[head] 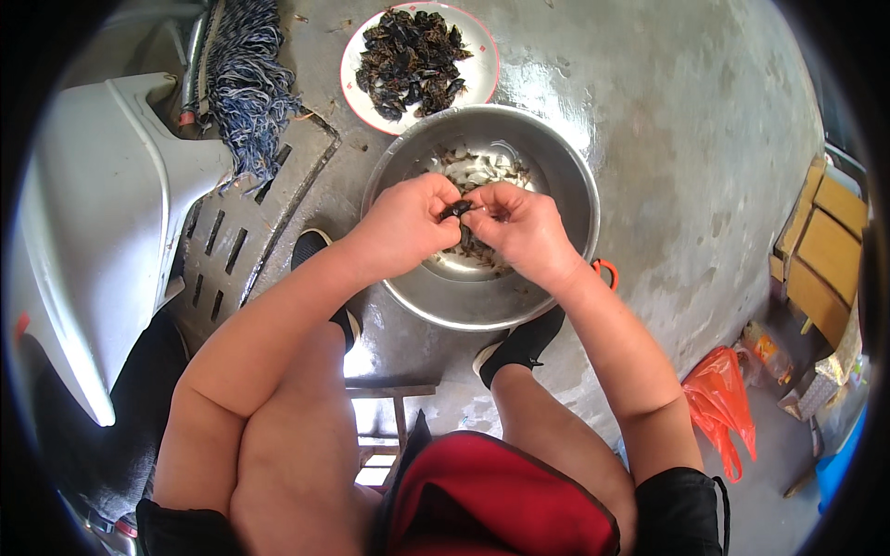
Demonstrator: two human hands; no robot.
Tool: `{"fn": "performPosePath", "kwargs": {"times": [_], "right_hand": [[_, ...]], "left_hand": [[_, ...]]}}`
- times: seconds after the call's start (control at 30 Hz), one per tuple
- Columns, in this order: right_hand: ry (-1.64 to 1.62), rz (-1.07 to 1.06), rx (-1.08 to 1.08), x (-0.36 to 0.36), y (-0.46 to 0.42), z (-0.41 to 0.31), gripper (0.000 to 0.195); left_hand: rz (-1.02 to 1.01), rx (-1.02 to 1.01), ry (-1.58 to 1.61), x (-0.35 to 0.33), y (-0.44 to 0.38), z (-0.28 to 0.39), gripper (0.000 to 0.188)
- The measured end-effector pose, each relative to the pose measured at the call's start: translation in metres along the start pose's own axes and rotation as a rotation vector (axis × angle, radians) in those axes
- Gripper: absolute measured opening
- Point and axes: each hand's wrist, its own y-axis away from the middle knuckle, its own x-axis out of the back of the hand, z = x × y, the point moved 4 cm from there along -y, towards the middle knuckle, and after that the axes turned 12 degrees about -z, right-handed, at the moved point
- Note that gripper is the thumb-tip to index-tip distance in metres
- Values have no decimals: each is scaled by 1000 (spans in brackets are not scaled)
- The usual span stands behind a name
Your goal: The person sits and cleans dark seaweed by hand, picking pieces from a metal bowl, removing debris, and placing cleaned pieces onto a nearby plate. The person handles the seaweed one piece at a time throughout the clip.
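Note:
A small dark insect [456, 209] is pinched between the fingertips of both my hands. My left hand [414, 219] grips one end of it, and my right hand [525, 226] holds the other end with thumb and forefinger. Both are held over a wide stainless steel basin [567, 187]. Shallow water lies in the basin, with many small brown and pale bits [480, 257] in it; my hands hide part of them. Just beyond the basin is a white plate with a red rim [480, 69], heaped with dark insects [410, 59].
At the left are a blue-and-white mop head [250, 90], a slotted drain cover [226, 236] and a pale grey panel [104, 208]. An orange loop [608, 273] shows beside the basin. Cardboard [824, 250] and a red plastic bag [723, 396] lie at the right.

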Motion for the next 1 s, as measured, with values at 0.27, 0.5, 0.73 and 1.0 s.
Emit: {"fn": "performPosePath", "kwargs": {"times": [0.27, 0.5, 0.73, 1.0], "right_hand": [[284, -90, 16, -6, -2, -11, 8], [510, 38, 377, -11, -2, -18, 5], [712, 200, 182, 34, -19, 38, 11], [987, 94, 118, 36, -15, 81, 14]], "left_hand": [[-122, 149, -218, 1, 2, -4, 20], [-195, 130, -26, 2, 5, -1, 16], [-279, 27, 274, 3, 3, 23, 8], [73, -82, 344, 77, -23, 49, 27]]}}
